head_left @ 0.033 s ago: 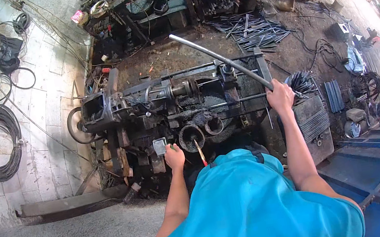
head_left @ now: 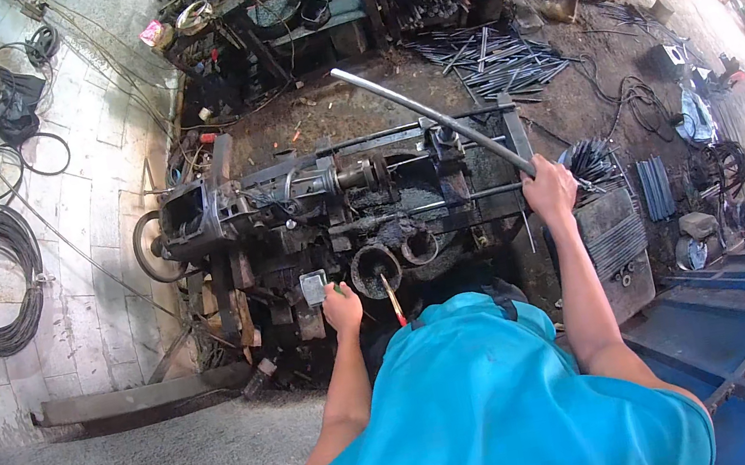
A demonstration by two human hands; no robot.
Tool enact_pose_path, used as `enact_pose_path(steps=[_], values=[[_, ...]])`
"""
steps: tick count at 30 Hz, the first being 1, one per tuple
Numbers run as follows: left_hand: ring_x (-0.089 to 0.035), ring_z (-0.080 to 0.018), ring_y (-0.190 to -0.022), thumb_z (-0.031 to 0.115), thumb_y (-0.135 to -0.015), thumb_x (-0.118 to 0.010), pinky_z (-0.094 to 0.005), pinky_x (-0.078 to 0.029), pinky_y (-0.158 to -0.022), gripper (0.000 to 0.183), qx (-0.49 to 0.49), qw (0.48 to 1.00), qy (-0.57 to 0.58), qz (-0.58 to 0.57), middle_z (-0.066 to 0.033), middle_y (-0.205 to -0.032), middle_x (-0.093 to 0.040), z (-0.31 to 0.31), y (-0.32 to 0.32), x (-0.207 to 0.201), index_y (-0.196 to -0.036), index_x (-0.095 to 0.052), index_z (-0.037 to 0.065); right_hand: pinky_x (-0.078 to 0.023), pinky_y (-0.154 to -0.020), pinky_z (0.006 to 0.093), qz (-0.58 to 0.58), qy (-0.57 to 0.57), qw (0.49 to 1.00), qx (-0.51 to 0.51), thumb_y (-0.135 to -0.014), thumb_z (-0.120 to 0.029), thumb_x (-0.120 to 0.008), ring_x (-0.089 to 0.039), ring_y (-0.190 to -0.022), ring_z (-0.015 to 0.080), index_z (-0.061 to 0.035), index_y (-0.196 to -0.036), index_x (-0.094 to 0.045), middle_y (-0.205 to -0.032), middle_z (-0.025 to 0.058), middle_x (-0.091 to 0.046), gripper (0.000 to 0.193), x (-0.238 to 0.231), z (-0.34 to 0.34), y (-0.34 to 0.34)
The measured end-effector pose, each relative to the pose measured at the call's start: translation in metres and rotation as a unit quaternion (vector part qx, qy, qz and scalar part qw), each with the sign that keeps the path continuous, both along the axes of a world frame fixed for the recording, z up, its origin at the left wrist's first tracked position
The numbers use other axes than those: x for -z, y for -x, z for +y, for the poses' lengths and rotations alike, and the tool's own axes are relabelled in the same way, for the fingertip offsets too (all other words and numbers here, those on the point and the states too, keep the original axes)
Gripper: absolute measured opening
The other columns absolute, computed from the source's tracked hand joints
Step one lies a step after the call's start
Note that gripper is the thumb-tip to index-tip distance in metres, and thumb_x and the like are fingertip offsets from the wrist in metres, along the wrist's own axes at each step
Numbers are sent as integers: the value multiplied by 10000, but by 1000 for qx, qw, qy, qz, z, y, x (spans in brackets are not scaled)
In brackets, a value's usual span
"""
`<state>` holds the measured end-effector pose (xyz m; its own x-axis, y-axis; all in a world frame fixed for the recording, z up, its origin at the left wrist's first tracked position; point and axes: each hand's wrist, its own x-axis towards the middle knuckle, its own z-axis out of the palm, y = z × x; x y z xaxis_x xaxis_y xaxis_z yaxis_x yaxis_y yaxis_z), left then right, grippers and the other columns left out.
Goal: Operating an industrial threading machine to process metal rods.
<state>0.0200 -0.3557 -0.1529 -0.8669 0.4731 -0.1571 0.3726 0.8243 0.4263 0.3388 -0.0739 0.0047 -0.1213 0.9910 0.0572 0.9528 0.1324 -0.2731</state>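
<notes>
We find nothing moved since earlier: right hand (head_left: 551,189) clenched round near end of metal bar (head_left: 426,114), beside machine (head_left: 291,192)'s right end.

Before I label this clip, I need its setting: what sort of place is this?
Likely a metalworking shop: a grimy lathe-like machine, a pile of metal rods and a metal bar in the right hand.

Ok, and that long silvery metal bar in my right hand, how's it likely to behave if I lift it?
The long silvery metal bar is probably stiff, since it runs nearly straight without visible sag. It will likely feel front-heavy, because your right hand grips it near one end. Its smooth, rounded surface suggests it might roll if laid down.
</notes>
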Motion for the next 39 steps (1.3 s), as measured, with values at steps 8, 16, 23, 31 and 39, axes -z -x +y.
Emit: enact_pose_path(steps=[8, 16, 23, 31, 39], values=[[-611, -453, -966, 304, -919, -548, -515, -473, -841, 341, -10, 1000, 2, -15, -272, -989, -650, 3, -3, -3, -1166, -554, 67, -498, -725, 515, -10, 0, 1000, 7, -777, -284, -685, -654, -807, 415, -84, -922, -619, -801, 210, -668, 256, -8, -7, 7], [-601, -449, -993, 271, -910, -574, -505, -468, -856, 345, -18, 1000, 8, -22, -277, -1027, -636, 2, -1, 3, -1163, -557, 37, -505, -701, 506, -4, -20, 1000, 8, -773, -286, -692, -658, -763, 412, -86, -912, -617, -777, 204, -664, 255, -1, -7, 3], [-604, -448, -1003, 273, -907, -571, -507, -468, -868, 359, -22, 999, 19, -19, -276, -1039, -641, 3, -2, 0, -1187, -559, 49, -505, -691, 506, 1, -29, 1000, -5, -762, -278, -699, -658, -756, 408, -83, -899, -616, -772, 198, -667, 253, 0, -1, 3], [-600, -453, -1014, 277, -907, -571, -508, -466, -880, 353, -38, 998, 31, -32, -277, -1043, -640, 7, -5, -7, -1187, -564, 63, -502, -675, 505, 0, -39, 999, -13, -760, -252, -695, -660, -746, 388, -78, -876, -600, -773, 171, -675, 230, -2, -9, 6], [-580, -433, -1058, 284, -907, -593, -493, -459, -904, 375, -42, 997, 38, -57, -264, -1109, -616, 6, -3, -6, -1196, -553, 47, -498, -670, 495, 0, -42, 999, -5, -748, -245, -701, -655, -736, 383, -78, -880, -581, -747, 167, -667, 245, 4, -6, 2]])
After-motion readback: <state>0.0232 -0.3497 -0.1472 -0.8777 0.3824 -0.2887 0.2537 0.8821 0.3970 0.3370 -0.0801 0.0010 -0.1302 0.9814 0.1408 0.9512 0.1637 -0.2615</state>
